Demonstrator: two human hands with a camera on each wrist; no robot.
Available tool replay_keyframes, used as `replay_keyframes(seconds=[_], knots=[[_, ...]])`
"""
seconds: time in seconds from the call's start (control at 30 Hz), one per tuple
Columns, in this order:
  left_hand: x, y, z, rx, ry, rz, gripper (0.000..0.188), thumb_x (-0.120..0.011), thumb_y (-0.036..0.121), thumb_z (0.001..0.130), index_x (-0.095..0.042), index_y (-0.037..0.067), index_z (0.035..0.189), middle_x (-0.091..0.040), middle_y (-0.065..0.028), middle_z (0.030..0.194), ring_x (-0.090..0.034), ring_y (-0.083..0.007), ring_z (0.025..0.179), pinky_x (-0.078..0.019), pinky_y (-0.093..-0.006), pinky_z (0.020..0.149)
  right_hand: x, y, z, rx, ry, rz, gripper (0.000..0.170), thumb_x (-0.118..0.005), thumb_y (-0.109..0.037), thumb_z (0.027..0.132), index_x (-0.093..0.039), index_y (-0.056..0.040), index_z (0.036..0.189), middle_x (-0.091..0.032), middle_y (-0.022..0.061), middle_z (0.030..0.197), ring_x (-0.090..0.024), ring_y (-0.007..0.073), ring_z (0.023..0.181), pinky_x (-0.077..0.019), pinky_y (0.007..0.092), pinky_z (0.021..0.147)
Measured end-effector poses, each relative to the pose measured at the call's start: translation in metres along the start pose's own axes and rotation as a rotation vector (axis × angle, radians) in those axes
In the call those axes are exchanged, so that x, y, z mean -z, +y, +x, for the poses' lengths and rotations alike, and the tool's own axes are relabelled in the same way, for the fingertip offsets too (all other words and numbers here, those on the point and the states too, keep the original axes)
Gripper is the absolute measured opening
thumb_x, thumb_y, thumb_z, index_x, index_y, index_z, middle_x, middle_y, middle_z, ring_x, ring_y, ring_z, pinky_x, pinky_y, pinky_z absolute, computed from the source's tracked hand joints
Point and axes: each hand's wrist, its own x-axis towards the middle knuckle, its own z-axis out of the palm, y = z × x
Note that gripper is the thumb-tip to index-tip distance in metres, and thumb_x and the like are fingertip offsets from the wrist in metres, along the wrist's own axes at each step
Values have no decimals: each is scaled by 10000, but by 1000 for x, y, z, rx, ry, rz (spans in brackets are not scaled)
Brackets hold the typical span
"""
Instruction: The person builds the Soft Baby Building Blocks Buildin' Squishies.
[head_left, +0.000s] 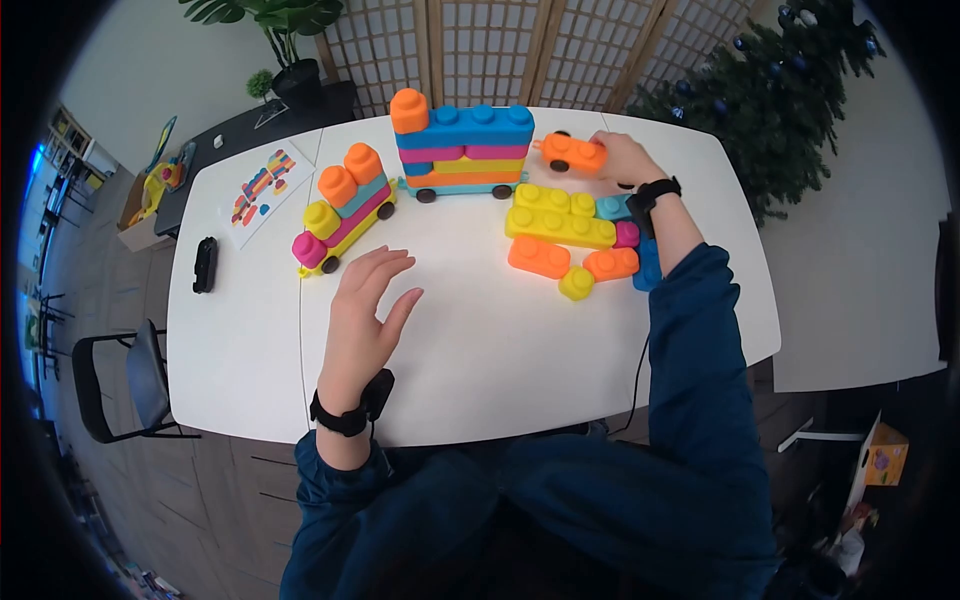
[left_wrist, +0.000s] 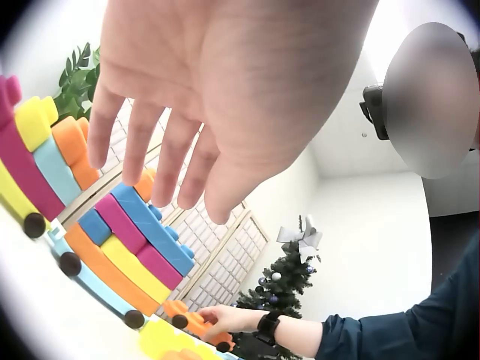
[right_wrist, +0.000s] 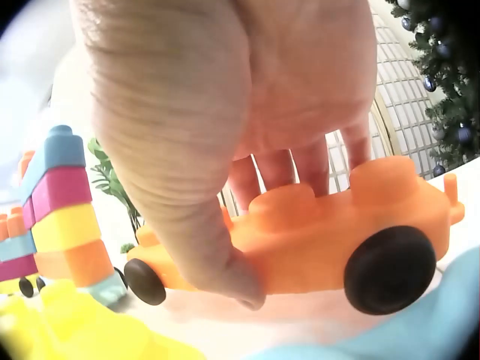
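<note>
My right hand [head_left: 630, 160] grips an orange wheeled toy wagon base [head_left: 572, 152] at the back right of the table. In the right wrist view the thumb [right_wrist: 217, 255] presses the near side of the base between its black wheels, with the other fingers over the far side. My left hand [head_left: 362, 318] is held over the table, fingers extended and nothing in them. Left of the orange base stands a tall wagon [head_left: 465, 140] stacked with blue, pink, yellow and orange blocks. A shorter wagon [head_left: 350, 210] of stacked blocks stands beyond the left fingertips.
Loose yellow blocks [head_left: 560, 225], orange blocks [head_left: 538, 257] and blue blocks [head_left: 648, 265] lie together at the right. A printed picture sheet [head_left: 268, 190] and a black case [head_left: 205, 265] lie at the left. A decorated tree [head_left: 740, 100] stands behind the right corner.
</note>
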Motion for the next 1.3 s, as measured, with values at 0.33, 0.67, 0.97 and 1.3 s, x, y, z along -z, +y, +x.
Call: replay_keyframes(seconds=[0.33, 0.67, 0.97, 1.3], knots=[[-3, -6, -24, 176, -88, -70, 520, -799, 130, 850, -608, 36, 1325, -654, -157, 1313, -602, -349, 1248, -472, -406, 1055, 31, -98, -150, 207, 114, 358, 571, -794, -82, 749, -615, -27, 1289, -669, 185, 1212, -644, 361, 1127, -522, 410, 989], [-27, 0, -39, 121, -301, -101, 809, -894, 211, 735, -524, 55, 1436, -539, -171, 1447, -535, -375, 1299, -460, -428, 1085, -51, -194, -192, 451, -173, 336, 582, -769, -48, 766, -594, 20, 1316, -656, 179, 1251, -600, 363, 1177, -482, 424, 1036], [-39, -6, -49, 131, -371, 71, 624, -851, 141, 743, -624, 95, 1322, -587, -115, 1396, -570, -329, 1239, -512, -403, 1020, -70, -199, -194, 408, -250, 268, 562, -767, -70, 767, -611, 7, 1301, -657, 163, 1256, -586, 348, 1202, -457, 429, 1061], [-45, -13, -44, 126, -345, -20, 588, -841, 94, 740, -643, 73, 1292, -634, -127, 1349, -643, -363, 1124, -531, -409, 996, -61, -155, -223, 212, 86, 396, 454, -805, -118, 799, -661, -37, 1222, -680, 127, 1231, -642, 312, 1121, -497, 394, 991]])
